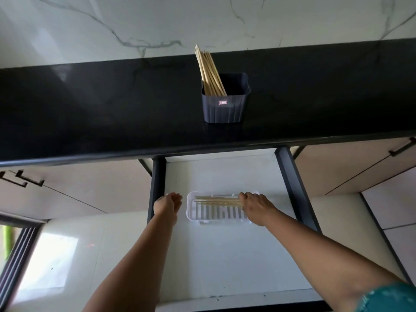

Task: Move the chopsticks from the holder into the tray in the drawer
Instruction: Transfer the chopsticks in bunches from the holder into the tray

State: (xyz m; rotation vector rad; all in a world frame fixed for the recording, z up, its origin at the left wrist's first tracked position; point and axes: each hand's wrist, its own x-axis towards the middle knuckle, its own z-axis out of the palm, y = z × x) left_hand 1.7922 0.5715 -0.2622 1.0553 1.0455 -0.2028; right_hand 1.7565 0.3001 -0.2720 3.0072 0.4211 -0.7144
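1. Head view looks down over a black counter (101,104) into an open drawer (225,244) below it; a dark ribbed holder (224,109) stands on the counter, far from the hands, with a bundle of chopsticks in the holder (209,70) leaning toward its left side.
2. A white slotted tray (213,216) lies across the far half of the drawer floor; a few chopsticks in the tray (216,201) lie flat along its far edge, running left to right.
3. The right hand (256,206) is at the right end of the tray, its fingers curled over the ends of those chopsticks; I judge it is pinching them as it lays them down, though the fingertips themselves are hidden.
4. The left hand (167,204) sits just left of the tray, at the drawer's dark left rail (155,188); its fingers look loosely bent and hold nothing that I can see; whether it touches the rail I cannot tell.
5. Step in hand, as I read it: setting one batch into the tray; most of the bundle is in the holder, so the task seems well short of half done.
6. The next move calls for letting go once the sticks lie flat, then reaching up and far to the holder for another few; gripping them near mid-length would help keep them parallel and stop the holder from tipping.
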